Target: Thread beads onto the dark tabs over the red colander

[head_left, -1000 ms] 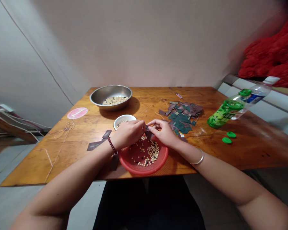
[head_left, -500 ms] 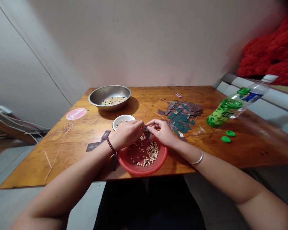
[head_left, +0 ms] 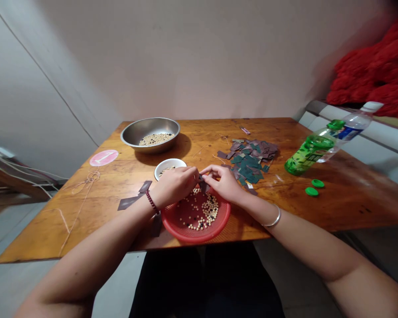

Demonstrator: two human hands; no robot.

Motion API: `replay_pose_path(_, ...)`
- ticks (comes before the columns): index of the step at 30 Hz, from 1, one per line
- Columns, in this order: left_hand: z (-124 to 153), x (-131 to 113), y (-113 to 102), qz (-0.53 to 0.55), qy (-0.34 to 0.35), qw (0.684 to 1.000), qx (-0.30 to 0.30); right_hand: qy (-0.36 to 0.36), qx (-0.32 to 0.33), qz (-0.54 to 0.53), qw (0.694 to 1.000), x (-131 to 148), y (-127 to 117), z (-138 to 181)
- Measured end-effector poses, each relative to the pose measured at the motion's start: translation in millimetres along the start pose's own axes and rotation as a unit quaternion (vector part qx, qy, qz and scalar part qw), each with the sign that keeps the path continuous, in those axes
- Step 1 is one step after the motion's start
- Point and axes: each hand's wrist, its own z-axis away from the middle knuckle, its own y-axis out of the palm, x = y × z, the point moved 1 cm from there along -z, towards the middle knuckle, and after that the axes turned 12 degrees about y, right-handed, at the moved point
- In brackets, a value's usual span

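Over the back of a red plastic basket (head_left: 172, 227), both my hands meet with fingertips pinched. Between them is a small dark cloth piece (head_left: 204, 185), held by my left hand (head_left: 181, 183) and my right hand (head_left: 222, 181). Pale and black beads (head_left: 209, 210) lie loose in the basket below. A white bowl (head_left: 162, 164) with similar beads stands just behind my left hand. Dark flat pieces (head_left: 129, 202) rest beside my left wrist. Past my right hand lies a heap of dark green and brown pieces (head_left: 250, 165). My fingers partly hide the held piece.
A steel basin (head_left: 129, 143) with beads stands at the back left of the wooden table (head_left: 109, 221). Near it are a pink round card (head_left: 104, 157) and loose string (head_left: 91, 179). On the right are a green bottle (head_left: 305, 159), a clear bottle (head_left: 354, 123) and green caps (head_left: 311, 191).
Almost nothing differs. The view has shifted very slightly, while both hands stay pinched on the dark piece above the basket.
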Motion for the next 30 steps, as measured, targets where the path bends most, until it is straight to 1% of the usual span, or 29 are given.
replay_pose_path(18,-0.1,-0.1,0.2,-0.007,0.005,1.000,-0.004,-0.003,-0.001,-0.002,1.000,-1.5,0.5,-0.7)
replay_pose_path(30,-0.5,0.0,0.1,-0.007,0.004,1.000,0.005,0.001,0.000,0.000,1.000,-0.1,0.1,-0.4)
